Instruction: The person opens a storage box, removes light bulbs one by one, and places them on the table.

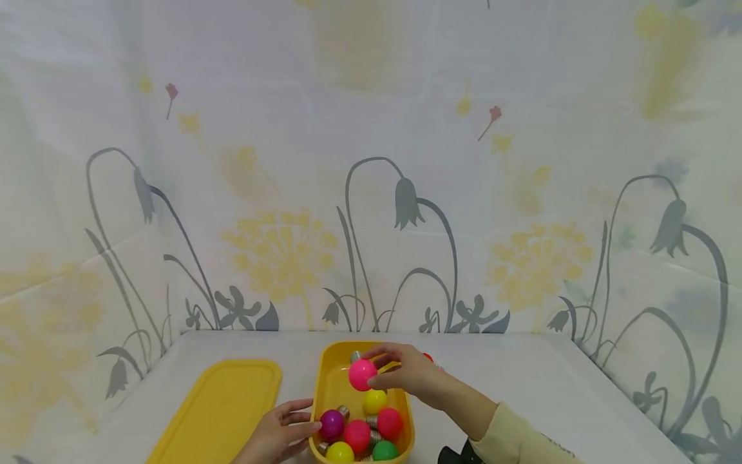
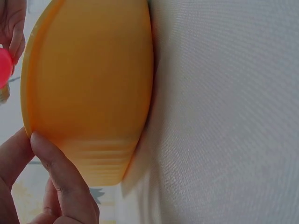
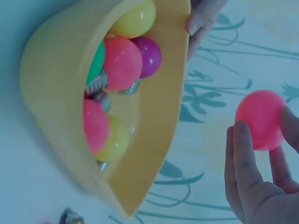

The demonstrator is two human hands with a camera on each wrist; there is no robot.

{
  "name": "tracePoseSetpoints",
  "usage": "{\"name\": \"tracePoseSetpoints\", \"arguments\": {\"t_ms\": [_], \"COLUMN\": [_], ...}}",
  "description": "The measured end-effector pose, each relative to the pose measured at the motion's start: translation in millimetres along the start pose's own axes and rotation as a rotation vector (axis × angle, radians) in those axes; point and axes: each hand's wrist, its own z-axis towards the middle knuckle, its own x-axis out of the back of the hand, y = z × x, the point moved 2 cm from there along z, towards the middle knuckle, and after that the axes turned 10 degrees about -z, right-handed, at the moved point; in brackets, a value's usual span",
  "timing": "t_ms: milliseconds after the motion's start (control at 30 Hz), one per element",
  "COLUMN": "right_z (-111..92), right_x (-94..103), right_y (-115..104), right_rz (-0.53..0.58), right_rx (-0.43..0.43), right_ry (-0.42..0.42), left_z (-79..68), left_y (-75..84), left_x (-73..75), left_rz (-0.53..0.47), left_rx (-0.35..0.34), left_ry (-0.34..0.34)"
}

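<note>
My right hand (image 1: 413, 372) holds a pink light bulb (image 1: 362, 376) by its round globe, above the far part of a yellow plastic tub (image 1: 332, 381). The bulb's metal base points away from me in the head view. Inside the tub lie several more bulbs: a purple one (image 1: 332, 425), a green one (image 1: 385, 450), yellow ones (image 1: 375, 401) and pink-red ones (image 1: 357, 436), mostly towards the near end. At the tub's left side, thumb and finger of my left hand (image 1: 280, 433) pinch its rim, as the left wrist view shows.
A flat yellow lid (image 1: 223, 406) lies on the white table (image 1: 493, 367) left of the tub. Something red (image 1: 428, 357) peeks out behind my right hand. A black object (image 1: 458, 455) sits at the near edge. A flower-patterned cloth (image 1: 371, 129) hangs behind.
</note>
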Motion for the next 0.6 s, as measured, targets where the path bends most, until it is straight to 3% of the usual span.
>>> {"name": "tracePoseSetpoints", "arguments": {"t_ms": [300,600], "right_z": [-16,-29], "right_x": [25.8,48.1], "right_y": [19,44], "right_rz": [-0.063,-0.087], "right_rx": [0.007,-0.075], "right_ry": [0.064,0.163], "left_z": [-3.9,-3.7], "left_y": [-0.2,0.5], "left_x": [-2.2,-1.7], "left_rz": [-0.029,-0.013], "left_rx": [-0.027,-0.031], "left_ry": [-0.021,-0.011]}}
